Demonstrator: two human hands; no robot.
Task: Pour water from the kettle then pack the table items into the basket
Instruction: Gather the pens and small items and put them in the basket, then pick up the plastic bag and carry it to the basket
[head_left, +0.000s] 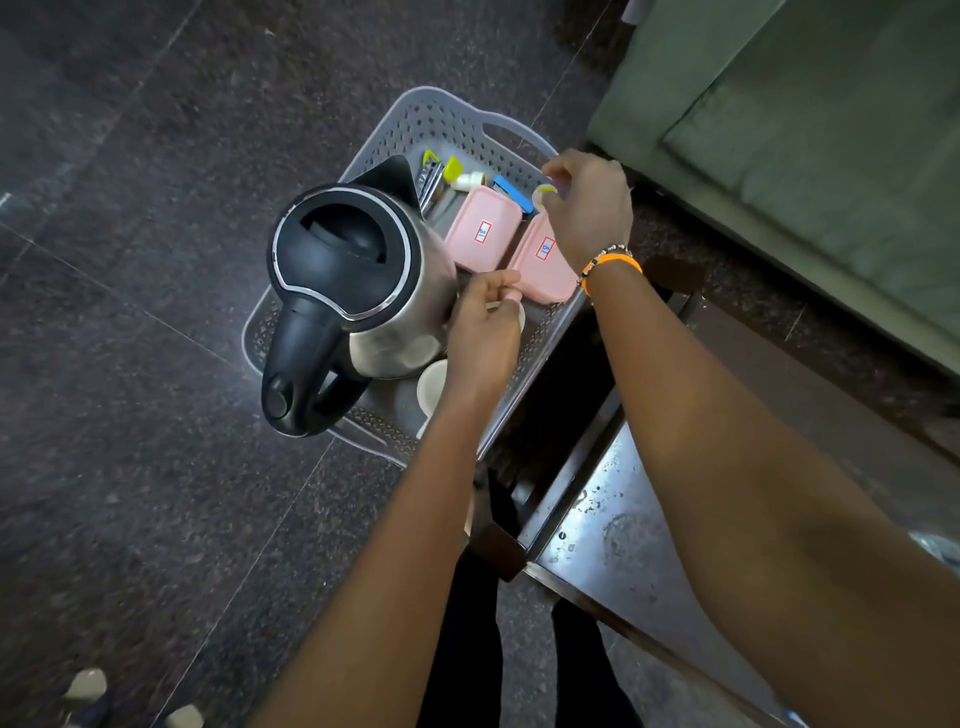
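The kettle (358, 280) stood in the grey basket (441, 119) on the floor, beside two pink boxes (483, 236). The left hand (485, 327) pinched a small item between its fingers; the right hand (589, 205) gripped a small cup (545, 195) over the basket.

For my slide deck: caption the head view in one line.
Both hands arrange items in a grey basket that holds a kettle and two pink boxes.
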